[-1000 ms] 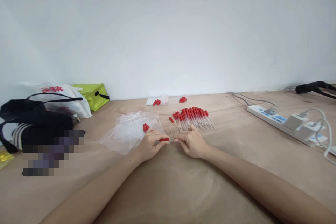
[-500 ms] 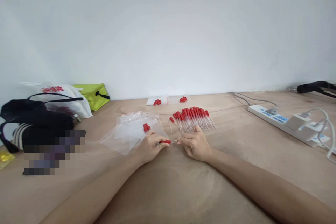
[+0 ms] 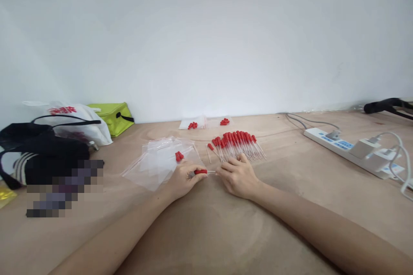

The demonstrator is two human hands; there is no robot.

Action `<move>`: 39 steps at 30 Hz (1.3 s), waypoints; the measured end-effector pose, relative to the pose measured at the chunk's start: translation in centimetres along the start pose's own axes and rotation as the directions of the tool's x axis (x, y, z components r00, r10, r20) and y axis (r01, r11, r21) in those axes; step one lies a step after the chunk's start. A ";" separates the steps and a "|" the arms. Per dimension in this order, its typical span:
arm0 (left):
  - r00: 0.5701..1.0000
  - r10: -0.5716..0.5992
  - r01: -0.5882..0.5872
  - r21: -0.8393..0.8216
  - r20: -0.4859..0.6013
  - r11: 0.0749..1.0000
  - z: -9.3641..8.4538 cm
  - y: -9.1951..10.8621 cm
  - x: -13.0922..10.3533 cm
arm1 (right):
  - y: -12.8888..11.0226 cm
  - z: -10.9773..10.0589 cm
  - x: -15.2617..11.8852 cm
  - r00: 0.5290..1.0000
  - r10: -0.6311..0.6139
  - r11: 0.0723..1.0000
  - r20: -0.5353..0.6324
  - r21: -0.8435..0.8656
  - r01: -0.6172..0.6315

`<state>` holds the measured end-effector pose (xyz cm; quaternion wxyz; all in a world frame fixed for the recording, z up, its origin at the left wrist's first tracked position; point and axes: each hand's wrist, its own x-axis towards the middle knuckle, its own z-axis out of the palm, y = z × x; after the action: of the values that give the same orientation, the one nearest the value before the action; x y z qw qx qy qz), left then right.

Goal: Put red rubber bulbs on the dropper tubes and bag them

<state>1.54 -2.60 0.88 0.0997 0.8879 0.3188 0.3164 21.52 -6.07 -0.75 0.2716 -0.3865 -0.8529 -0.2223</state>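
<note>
A small glass dropper with a red rubber bulb point(image 3: 203, 172) lies level between my two hands, just above the wooden tabletop. My left hand point(image 3: 183, 178) pinches the red bulb end. My right hand point(image 3: 238, 176) grips the clear glass stem. Just beyond my right hand a row of several finished red-bulb droppers point(image 3: 237, 144) lies side by side. Two loose red bulbs point(image 3: 179, 156) rest on a pile of clear zip bags point(image 3: 158, 161) beside my left hand.
Small bags with red bulbs point(image 3: 192, 125) lie near the wall. A white power strip point(image 3: 351, 151) with plugs and cables runs along the right. Black, white and green bags point(image 3: 64, 137) crowd the left side. A black object point(image 3: 385, 105) sits far right.
Both hands stay on the dropper. The gap between them has closed slightly, with my right hand shifted a little toward the left.
</note>
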 end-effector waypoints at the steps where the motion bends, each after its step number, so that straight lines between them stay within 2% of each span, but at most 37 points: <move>1: 0.999 0.033 -0.033 0.015 -0.003 0.999 -0.1 -0.1 0.1 | -0.1 -0.2 0.2 0.999 0.006 1.000 0.042 0.004 -0.006; 3: 0.997 0.071 -0.068 0.070 -0.031 0.995 -0.3 -0.2 0.2 | 0.0 -0.5 0.9 0.990 0.057 0.998 0.130 0.028 -0.061; 5: 0.995 0.037 -0.020 0.168 -0.098 0.986 -0.7 -0.6 0.4 | 0.7 -0.7 1.7 0.961 0.191 0.976 0.199 0.066 -0.208; 7: 0.980 -0.063 0.115 0.275 -0.190 0.954 -0.9 -1.3 0.6 | 1.8 -0.5 2.8 0.883 0.397 0.898 0.250 0.093 -0.430; 9: 0.949 -0.169 0.258 0.347 -0.268 0.902 -1.0 -2.4 0.6 | 3.1 0.2 3.9 0.761 0.586 0.774 0.279 0.085 -0.627; 11: 0.925 -0.230 0.339 0.386 -0.302 0.858 -0.9 -3.6 0.4 | 4.0 1.1 4.7 0.664 0.693 0.686 0.280 0.027 -0.727; 14: 0.921 -0.240 0.354 0.408 -0.306 0.842 -0.6 -5.3 0.0 | 4.6 2.5 5.2 0.597 0.752 0.638 0.279 -0.083 -0.765; 16: 0.925 -0.238 0.346 0.400 -0.297 0.848 -0.3 -6.1 -0.2 | 4.7 2.9 5.3 0.586 0.761 0.634 0.279 -0.125 -0.763; 18: 0.925 -0.252 0.350 0.382 -0.283 0.855 -0.1 -6.7 -0.2 | 4.5 2.9 5.2 0.602 0.755 0.645 0.261 -0.131 -0.753; 23: 0.940 -0.268 0.325 0.322 -0.209 0.889 0.1 -6.6 -0.1 | 3.1 2.8 6.1 0.735 0.631 0.764 0.249 -0.034 -0.645; 25: 0.957 -0.245 0.280 0.277 -0.154 0.919 -0.1 -6.1 0.0 | 2.2 3.1 6.9 0.759 0.589 0.794 0.278 -0.025 -0.607; 27: 0.975 -0.199 0.215 0.215 -0.098 0.952 -0.3 -5.5 0.0 | 1.4 3.7 7.7 0.739 0.594 0.792 0.318 -0.067 -0.607; 30: 0.987 -0.145 0.154 0.171 -0.066 0.973 -0.5 -4.8 0.1 | 0.8 4.6 8.8 0.678 0.633 0.762 0.373 -0.150 -0.630; 32: 0.978 -0.176 0.196 0.210 -0.110 0.958 -0.6 -4.7 0.2 | 0.6 5.0 9.3 0.648 0.650 0.747 0.397 -0.178 -0.641; 35: 0.947 -0.267 0.308 0.268 -0.178 0.913 -0.5 -4.9 0.3 | 0.5 5.4 9.9 0.632 0.652 0.745 0.419 -0.197 -0.637; 39: 0.939 -0.314 0.339 0.242 -0.138 0.909 -0.4 -5.4 0.3 | 0.1 5.3 9.9 0.645 0.639 0.759 0.420 -0.209 -0.616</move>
<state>-1.20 1.76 -0.73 0.0174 0.8111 0.5064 0.2923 14.63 2.45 1.54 0.1091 -0.7053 -0.6996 -0.0344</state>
